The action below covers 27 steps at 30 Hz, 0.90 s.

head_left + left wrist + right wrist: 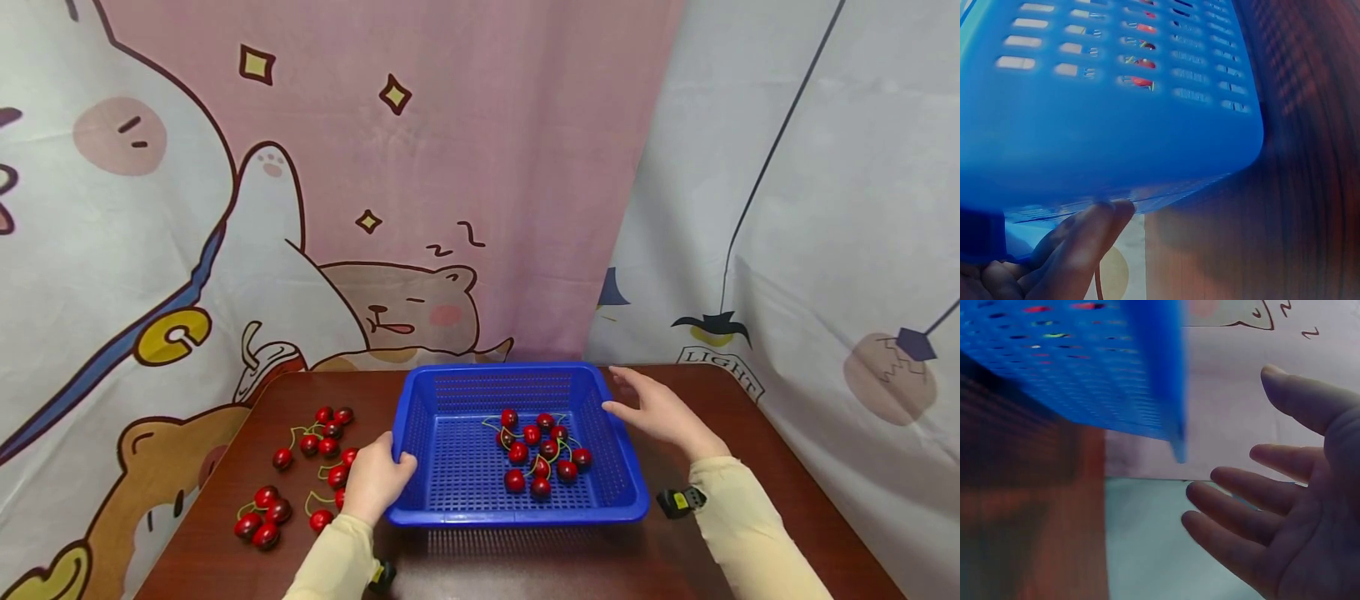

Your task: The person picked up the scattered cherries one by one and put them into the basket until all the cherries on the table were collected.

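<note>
A blue plastic basket point(517, 518) with slotted walls is at the middle of the table. Red cherries point(532, 434) with green stems lie inside, mostly in its right half. My left hand point(375, 477) grips the basket's left rim, thumb over the top. From below, the left wrist view shows its fingers point(1082, 250) against the basket's wall point(1116, 137). Beside the right rim is my right hand point(667, 417), its fingers spread. A gap separates that hand point(1297, 506) from the basket point(1163, 369) in the right wrist view, and nothing is held in it.
More cherries lie on the brown wooden table point(442, 567) left of the basket: one bunch point(267, 508) near the front, another point(327, 430) farther back. Some are partly hidden by the left hand. A printed curtain point(510, 167) hangs behind the table.
</note>
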Motion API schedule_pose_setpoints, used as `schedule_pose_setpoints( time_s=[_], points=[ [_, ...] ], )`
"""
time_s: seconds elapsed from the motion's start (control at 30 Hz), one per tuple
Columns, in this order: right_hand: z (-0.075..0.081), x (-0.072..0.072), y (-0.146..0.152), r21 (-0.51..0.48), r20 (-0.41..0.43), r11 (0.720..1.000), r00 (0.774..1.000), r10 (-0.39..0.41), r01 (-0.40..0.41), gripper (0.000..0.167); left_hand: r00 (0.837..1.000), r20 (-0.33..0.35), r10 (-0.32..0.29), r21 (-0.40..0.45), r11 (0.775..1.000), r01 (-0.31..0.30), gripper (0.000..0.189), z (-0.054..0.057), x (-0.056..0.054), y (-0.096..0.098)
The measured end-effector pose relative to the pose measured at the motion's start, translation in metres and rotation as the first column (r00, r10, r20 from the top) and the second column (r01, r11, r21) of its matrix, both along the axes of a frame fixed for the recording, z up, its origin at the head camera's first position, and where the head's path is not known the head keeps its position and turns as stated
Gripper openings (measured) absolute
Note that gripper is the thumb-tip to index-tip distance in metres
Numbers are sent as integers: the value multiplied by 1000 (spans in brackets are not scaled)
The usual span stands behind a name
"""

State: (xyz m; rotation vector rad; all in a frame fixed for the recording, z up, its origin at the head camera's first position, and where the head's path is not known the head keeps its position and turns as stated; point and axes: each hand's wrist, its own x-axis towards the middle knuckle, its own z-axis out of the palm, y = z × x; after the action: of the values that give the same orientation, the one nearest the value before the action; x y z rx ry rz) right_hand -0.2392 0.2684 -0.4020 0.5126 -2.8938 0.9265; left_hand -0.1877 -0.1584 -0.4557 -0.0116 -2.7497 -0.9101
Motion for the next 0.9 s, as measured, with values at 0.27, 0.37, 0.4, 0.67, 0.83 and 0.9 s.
schedule_pose_setpoints(
  time_s=[0.27,0.37,0.4,0.67,0.83,0.9],
  points=[
    [-23,6,-3,-46,156,998,987,36,-29,85,1000,5,2,5,1000,-2,13,0,0,0],
    [-31,8,-3,-35,173,998,983,57,-51,88,1000,2,1,8,1000,-1,12,0,0,1],
    [-33,9,-3,-38,179,998,982,61,-55,87,1000,1,1,9,1000,-1,11,0,0,1],
    [-48,16,-9,-82,208,997,978,22,-5,79,1000,15,3,29,1000,-3,14,0,0,0],
    [-53,17,-12,-88,186,995,982,-18,35,75,999,32,7,44,999,-8,20,0,0,0],
    [-54,17,-13,-89,183,995,983,-32,49,74,999,40,9,55,998,-12,22,0,0,0]
  ],
)
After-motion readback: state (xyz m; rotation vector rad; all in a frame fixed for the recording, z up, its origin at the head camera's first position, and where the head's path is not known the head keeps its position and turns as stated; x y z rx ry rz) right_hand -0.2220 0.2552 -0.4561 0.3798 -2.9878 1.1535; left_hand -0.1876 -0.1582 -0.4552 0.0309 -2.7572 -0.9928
